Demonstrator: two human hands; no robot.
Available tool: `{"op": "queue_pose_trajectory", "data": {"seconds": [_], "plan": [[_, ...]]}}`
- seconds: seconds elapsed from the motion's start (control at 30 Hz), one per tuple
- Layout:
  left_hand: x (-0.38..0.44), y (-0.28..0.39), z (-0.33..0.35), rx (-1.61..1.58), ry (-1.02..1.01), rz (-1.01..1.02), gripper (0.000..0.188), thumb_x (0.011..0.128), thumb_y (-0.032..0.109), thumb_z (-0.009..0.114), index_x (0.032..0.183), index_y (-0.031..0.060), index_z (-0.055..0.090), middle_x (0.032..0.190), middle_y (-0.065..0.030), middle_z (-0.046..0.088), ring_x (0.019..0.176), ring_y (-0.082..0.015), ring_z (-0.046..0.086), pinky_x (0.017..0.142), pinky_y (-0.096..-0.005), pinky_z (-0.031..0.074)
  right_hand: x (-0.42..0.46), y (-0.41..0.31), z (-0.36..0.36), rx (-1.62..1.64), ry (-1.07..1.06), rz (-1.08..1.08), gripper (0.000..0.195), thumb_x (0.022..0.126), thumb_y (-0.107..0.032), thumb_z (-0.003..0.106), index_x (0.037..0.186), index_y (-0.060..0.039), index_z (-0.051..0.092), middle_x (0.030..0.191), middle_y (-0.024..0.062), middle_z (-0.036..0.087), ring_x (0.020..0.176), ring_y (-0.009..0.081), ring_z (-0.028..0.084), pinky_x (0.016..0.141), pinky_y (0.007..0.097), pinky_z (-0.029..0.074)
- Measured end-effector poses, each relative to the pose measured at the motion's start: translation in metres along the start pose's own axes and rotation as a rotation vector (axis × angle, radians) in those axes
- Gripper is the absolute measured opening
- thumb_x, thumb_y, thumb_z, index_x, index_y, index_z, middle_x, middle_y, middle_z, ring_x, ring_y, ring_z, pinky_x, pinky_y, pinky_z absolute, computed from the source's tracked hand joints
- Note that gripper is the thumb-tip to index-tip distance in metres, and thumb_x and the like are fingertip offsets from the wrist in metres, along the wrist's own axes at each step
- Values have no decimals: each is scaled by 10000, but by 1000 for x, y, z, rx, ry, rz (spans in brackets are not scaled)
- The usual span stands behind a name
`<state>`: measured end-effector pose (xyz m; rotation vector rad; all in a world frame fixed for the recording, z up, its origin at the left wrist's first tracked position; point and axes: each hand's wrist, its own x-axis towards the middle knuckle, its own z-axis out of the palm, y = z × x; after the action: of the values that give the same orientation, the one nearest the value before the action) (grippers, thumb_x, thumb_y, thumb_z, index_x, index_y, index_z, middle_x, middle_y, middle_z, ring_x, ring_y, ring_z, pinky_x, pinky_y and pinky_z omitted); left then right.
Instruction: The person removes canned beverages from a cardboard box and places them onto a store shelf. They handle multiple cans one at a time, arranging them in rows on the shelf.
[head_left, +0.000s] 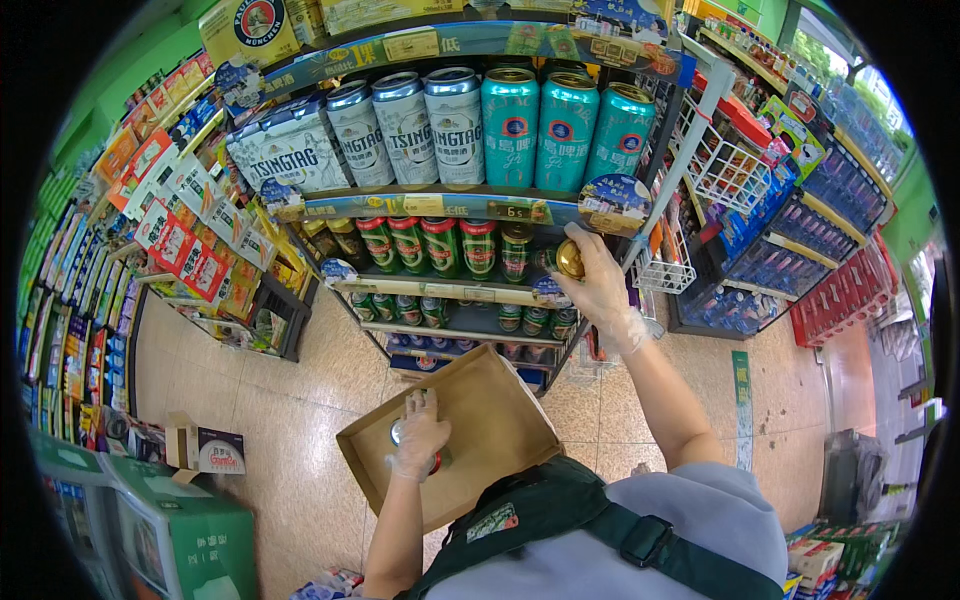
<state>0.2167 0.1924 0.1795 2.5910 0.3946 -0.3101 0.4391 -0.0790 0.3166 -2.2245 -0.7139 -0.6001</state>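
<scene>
My right hand (600, 292), in a clear plastic glove, grips a beverage can with a gold end (571, 259), tilted at the right end of the shelf of green cans. Upright green cans with red rims (443, 247) stand to its left. My left hand (421, 439), also gloved, is over an open, shallow cardboard tray (499, 435) and rests on cans (435, 463) lying in it; the hand mostly covers them. Teal cans (568, 131) and white Tsingtao cans (454, 124) line the shelf above.
Shelf edges with price strips (442, 204) run across in front. White wire baskets (724, 176) hang at the rack's right side. Hanging snack packets (184, 247) are at left. A small open carton (214, 450) stands by a green freezer (199, 540) at lower left.
</scene>
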Motion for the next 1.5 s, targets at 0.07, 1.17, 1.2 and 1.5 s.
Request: {"op": "queue_pose_trajectory", "data": {"seconds": [0.07, 1.17, 1.2, 1.5], "plan": [[-2, 1, -2, 8, -2, -2, 678, 866, 246, 547, 1466, -8, 358, 1536, -293, 312, 1448, -456, 253, 1178, -479, 271, 5, 7, 9, -59, -73, 5, 652, 758, -132, 788, 1330, -53, 487, 1284, 173, 551, 1161, 396, 560, 969, 429, 479], [24, 68, -43, -202, 100, 244, 665, 829, 142, 563, 1427, -89, 387, 1484, -305, 388, 1385, -447, 365, 1159, -442, 312, 49, 38, 35, -470, -585, 111, 687, 863, -342, 669, 1436, -36, 444, 1463, 215, 461, 1348, 400, 429, 1128, 486, 340], [26, 61, -40, -210, 121, 239, 660, 829, 142, 564, 1424, -84, 392, 1482, -303, 392, 1387, -435, 369, 1156, -434, 317, 34, 32, 36, -448, -413, -22, 662, 846, -299, 678, 1413, -29, 470, 1423, 209, 499, 1338, 384, 444, 1136, 503, 324], [-29, -20, -33, -468, 248, -200, 574, 924, 212, 572, 1452, 28, 441, 1526, -260, 366, 1405, -389, 379, 1139, -390, 344, -119, -7, 113, 88, -588, -150, 604, 854, -170, 653, 1420, -85, 459, 1307, 180, 566, 1153, 392, 563, 999, 455, 457]]}}
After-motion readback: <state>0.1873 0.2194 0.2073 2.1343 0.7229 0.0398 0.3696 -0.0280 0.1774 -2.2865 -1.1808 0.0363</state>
